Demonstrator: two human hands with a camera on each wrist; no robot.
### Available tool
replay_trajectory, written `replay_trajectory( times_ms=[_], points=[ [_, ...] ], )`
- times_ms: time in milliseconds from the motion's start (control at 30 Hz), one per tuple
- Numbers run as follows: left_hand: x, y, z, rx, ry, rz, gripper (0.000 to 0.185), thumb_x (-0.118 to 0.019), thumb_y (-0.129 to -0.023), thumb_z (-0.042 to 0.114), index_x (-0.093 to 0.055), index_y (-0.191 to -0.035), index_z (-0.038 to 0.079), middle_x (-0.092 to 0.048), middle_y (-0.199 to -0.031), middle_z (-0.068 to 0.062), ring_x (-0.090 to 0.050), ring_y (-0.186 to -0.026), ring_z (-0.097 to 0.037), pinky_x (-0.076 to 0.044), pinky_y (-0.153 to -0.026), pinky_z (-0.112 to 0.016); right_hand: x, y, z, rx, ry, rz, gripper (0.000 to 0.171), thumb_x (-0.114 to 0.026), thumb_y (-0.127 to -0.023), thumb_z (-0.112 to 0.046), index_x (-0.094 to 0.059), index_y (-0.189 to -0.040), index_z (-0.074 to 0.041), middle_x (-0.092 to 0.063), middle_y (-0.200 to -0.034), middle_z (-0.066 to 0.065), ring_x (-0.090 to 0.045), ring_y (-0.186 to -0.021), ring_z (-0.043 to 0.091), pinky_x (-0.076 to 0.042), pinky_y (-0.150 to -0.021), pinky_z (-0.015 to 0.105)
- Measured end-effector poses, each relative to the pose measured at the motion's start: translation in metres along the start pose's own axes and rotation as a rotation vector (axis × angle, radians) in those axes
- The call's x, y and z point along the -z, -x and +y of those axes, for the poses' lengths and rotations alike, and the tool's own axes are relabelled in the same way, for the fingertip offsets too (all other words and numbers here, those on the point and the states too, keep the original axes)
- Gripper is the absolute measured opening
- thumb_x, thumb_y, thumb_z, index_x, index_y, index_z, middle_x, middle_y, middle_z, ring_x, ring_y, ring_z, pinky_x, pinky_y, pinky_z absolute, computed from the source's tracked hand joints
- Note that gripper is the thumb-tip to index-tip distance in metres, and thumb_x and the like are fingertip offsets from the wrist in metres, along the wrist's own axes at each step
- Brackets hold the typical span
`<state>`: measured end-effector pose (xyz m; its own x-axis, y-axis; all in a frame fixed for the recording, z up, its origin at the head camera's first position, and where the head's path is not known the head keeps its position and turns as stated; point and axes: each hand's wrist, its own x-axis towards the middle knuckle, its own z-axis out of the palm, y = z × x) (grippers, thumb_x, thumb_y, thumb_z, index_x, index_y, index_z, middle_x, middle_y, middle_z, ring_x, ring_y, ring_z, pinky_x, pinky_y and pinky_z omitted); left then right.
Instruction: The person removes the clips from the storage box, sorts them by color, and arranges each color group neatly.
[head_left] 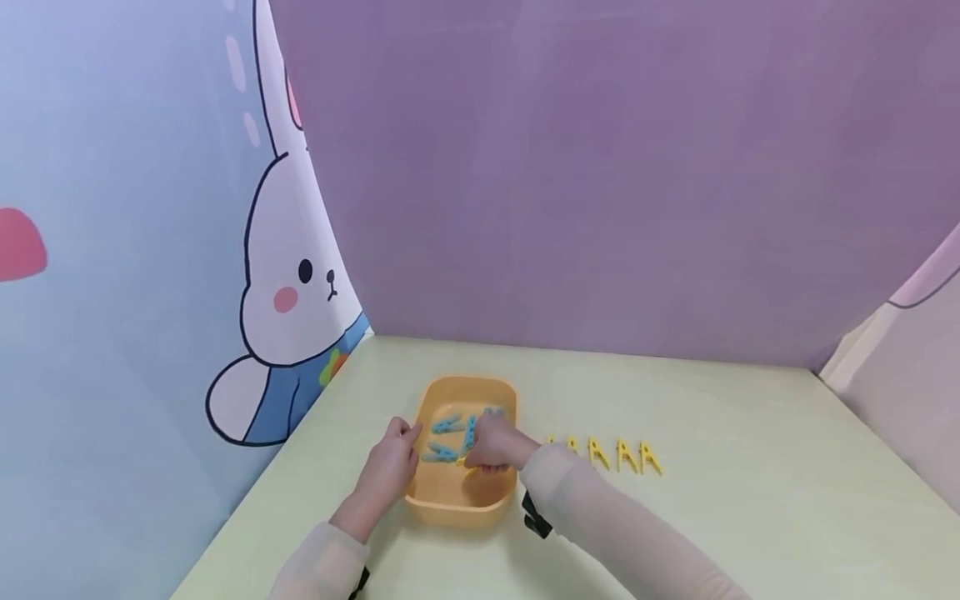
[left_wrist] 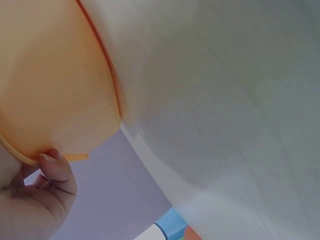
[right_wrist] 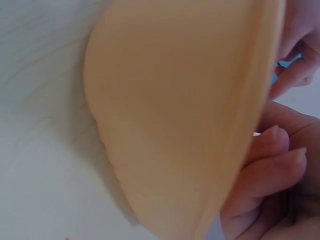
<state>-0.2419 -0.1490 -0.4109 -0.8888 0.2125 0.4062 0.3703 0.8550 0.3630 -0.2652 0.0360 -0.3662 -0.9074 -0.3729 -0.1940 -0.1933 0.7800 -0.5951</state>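
An orange plastic basin [head_left: 459, 510] stands on the table with several blue clothespins [head_left: 441, 453] lying in it. At the basin's left side my left hand [head_left: 393, 461] grips the rim. The left wrist view shows its thumb and fingers pinching the rim [left_wrist: 76, 157] from both sides. My right hand [head_left: 495, 442] reaches over the right rim into the basin, and its fingers pinch a yellow clothespin [head_left: 462, 463], mostly hidden beneath them. In the right wrist view its curled fingers [right_wrist: 275, 175] appear behind the basin wall [right_wrist: 170, 110].
A row of several yellow clothespins [head_left: 598, 453] lies on the pale green table [head_left: 750, 483] to the right of the basin; the right forearm partly covers its left end. A purple wall [head_left: 585, 183] rises behind, and a blue wall with a rabbit picture [head_left: 292, 267] stands at the left.
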Motion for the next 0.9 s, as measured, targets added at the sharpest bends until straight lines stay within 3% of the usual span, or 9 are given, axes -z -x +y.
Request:
replay_trajectory(
  times_ms=[200,500,733,900],
  points=[
    [0.0,0.006,-0.003,0.035,-0.004,-0.004,0.04,-0.059,-0.079,-0.008,-0.055,-0.119,-0.011,-0.041,-0.092,-0.007,-0.041,-0.059,-0.012,-0.037,-0.048,-0.021,-0.013,-0.002,-0.003,-0.002,0.014,-0.016,0.036,-0.065,-0.074,-0.001,-0.047,-0.043,-0.007,-0.042,-0.038,-0.001,-0.039,-0.033,0.009,-0.033,-0.034,0.019],
    [-0.004,-0.002,0.002,0.013,0.007,-0.011,0.039,-0.058,-0.08,-0.007,-0.054,-0.119,-0.012,-0.041,-0.093,-0.007,-0.042,-0.06,-0.011,-0.038,-0.048,-0.021,-0.013,-0.008,0.003,-0.092,0.044,-0.013,0.031,-0.067,-0.078,-0.007,-0.055,-0.051,-0.001,-0.044,-0.039,0.001,-0.043,-0.035,0.011,-0.037,-0.035,0.02],
    [-0.004,-0.003,0.001,0.027,-0.003,-0.002,0.039,-0.059,-0.08,-0.006,-0.055,-0.119,-0.011,-0.041,-0.093,-0.006,-0.043,-0.06,-0.011,-0.038,-0.049,-0.021,-0.017,-0.011,0.003,-0.123,0.039,-0.002,0.032,-0.067,-0.082,-0.014,-0.056,-0.055,0.0,-0.043,-0.039,0.001,-0.042,-0.034,0.012,-0.034,-0.033,0.02],
    [-0.004,-0.002,0.0,0.021,-0.017,-0.01,0.04,-0.058,-0.08,-0.007,-0.054,-0.12,-0.011,-0.041,-0.093,-0.006,-0.042,-0.059,-0.01,-0.037,-0.047,-0.02,-0.02,-0.013,0.003,-0.143,0.016,-0.004,0.039,-0.066,-0.084,-0.014,-0.047,-0.05,-0.005,-0.039,-0.039,0.001,-0.038,-0.033,0.013,-0.03,-0.032,0.021]
  ],
)
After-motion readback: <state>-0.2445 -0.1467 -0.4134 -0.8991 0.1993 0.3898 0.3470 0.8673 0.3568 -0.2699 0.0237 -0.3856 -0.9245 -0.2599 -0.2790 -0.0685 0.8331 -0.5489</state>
